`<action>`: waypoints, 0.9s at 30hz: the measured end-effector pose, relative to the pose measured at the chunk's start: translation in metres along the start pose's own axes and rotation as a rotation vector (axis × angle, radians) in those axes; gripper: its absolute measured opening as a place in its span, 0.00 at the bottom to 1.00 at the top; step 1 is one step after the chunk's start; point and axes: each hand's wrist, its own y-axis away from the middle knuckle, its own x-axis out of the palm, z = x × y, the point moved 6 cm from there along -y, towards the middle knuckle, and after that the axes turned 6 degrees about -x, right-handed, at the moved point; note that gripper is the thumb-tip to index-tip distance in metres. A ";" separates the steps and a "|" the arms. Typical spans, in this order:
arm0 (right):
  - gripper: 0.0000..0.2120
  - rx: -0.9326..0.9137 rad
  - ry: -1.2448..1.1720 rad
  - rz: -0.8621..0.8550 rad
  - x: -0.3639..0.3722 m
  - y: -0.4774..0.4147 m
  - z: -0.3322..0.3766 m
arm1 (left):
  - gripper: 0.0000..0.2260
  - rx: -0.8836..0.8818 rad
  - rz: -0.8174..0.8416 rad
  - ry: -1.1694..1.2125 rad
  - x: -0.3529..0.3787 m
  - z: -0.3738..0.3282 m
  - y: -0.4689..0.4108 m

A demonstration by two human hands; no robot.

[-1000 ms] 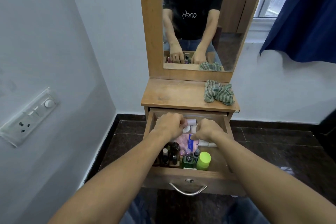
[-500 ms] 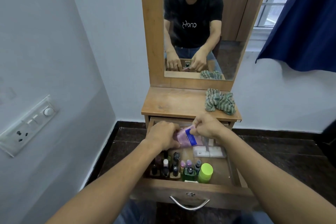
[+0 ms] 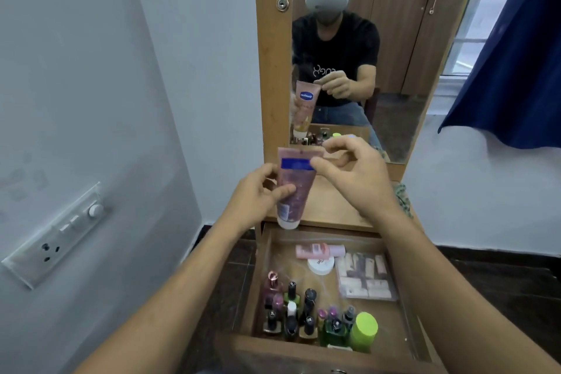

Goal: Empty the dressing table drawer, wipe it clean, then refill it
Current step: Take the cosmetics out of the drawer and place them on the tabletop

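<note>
left hand [image 3: 255, 191] grips pink tube [image 3: 296, 179] mid-body | right hand [image 3: 358, 173] pinches its top | above drawer [image 3: 288, 348]

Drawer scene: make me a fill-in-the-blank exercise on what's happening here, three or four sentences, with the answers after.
1. The left hand holds the pink tube with its cap end pointing ____.
2. The drawer beneath it stands ____.
3. The big round lid at the drawer's front right is ____.
4. The small bottles stand in the drawer's front ____ corner.

Missing words: down; open; green; left.
</note>
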 end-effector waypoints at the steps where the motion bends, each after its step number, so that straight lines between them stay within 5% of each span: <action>1: 0.15 0.069 -0.086 -0.044 0.000 -0.001 -0.010 | 0.07 0.001 -0.021 0.024 -0.008 -0.004 -0.007; 9: 0.26 0.327 -0.236 0.255 0.091 -0.004 -0.070 | 0.07 -0.037 -0.105 0.139 -0.039 -0.005 -0.061; 15: 0.15 0.313 -0.091 0.198 0.131 -0.030 -0.095 | 0.12 -0.082 -0.122 0.172 -0.027 0.024 -0.095; 27: 0.12 0.347 0.048 0.152 0.165 -0.047 -0.134 | 0.18 -0.159 -0.268 0.212 -0.013 0.074 -0.123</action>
